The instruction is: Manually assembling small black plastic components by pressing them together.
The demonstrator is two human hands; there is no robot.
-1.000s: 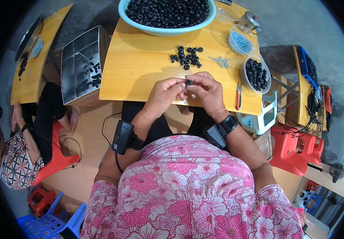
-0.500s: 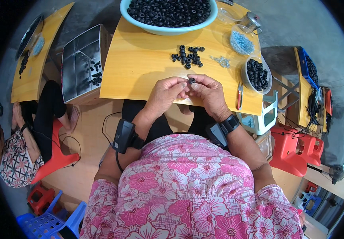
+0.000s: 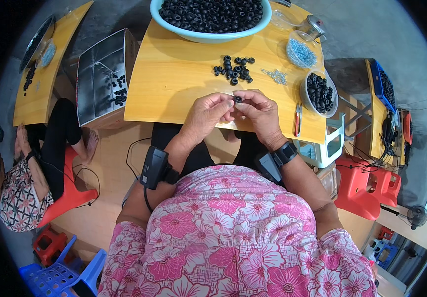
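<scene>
Between my fingertips, just over the table's near edge, is a small black ring-shaped part (image 3: 237, 99). My left hand (image 3: 207, 115) pinches toward it from one side, and my right hand (image 3: 259, 115) grips it with thumb and forefinger from the other. Whether something tiny is also in my left fingertips is hidden. Beyond my hands lies a loose pile of the same black parts (image 3: 234, 69). To its right are scattered small clear-bluish pieces (image 3: 275, 76). A tub of black parts (image 3: 319, 93) stands to the right of my hands.
A light-blue basin (image 3: 208, 36) heaped with black parts sits at the back of the yellow table (image 3: 169, 89). Red-handled snips (image 3: 297, 121) lie near the right edge. A bowl of bluish pieces (image 3: 301, 53) and a metal mug (image 3: 314, 26) stand behind. An open carton (image 3: 100, 74) is left.
My fingers have shifted very slightly around the black ring-shaped part, which stays between both hands. Nothing else on the table has visibly moved.
</scene>
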